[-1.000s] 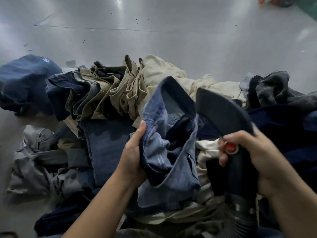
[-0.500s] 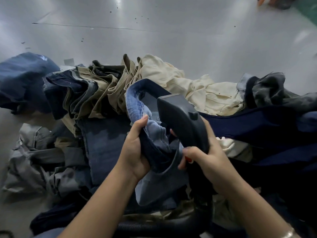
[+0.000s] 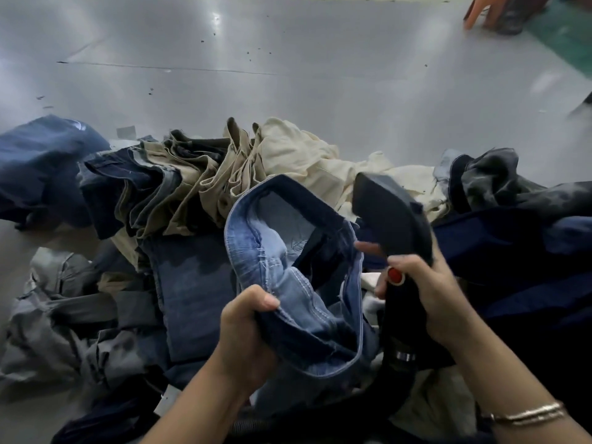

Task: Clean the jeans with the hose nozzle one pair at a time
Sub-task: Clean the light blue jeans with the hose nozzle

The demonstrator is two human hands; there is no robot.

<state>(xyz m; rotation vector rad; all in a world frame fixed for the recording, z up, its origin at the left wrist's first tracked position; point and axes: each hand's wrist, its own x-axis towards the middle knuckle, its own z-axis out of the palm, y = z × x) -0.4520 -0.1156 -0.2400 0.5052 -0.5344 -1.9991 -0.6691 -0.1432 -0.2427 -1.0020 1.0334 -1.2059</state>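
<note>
Grey floor (image 3: pixel 288 91); left hand (image 3: pixel 246 331) grips jeans (image 3: pixel 298 283), right hand (image 3: pixel 426 299) nozzle (image 3: pixel 390 216).

Faded blue jeans (image 3: pixel 288 267) bunched with waistband gaping open, black wide-mouthed hose nozzle (image 3: pixel 389 216) raised just beside.

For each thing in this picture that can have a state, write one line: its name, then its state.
Left hand: grips the blue jeans.
Right hand: grips the hose nozzle.
Blue jeans: lifted, opening held wide.
Hose nozzle: raised, beside the opening, not inside it.
Red button: uncovered, no finger on it.
Pile of trousers: heaped, crumpled.
Bracelet: worn on the right wrist.
</note>
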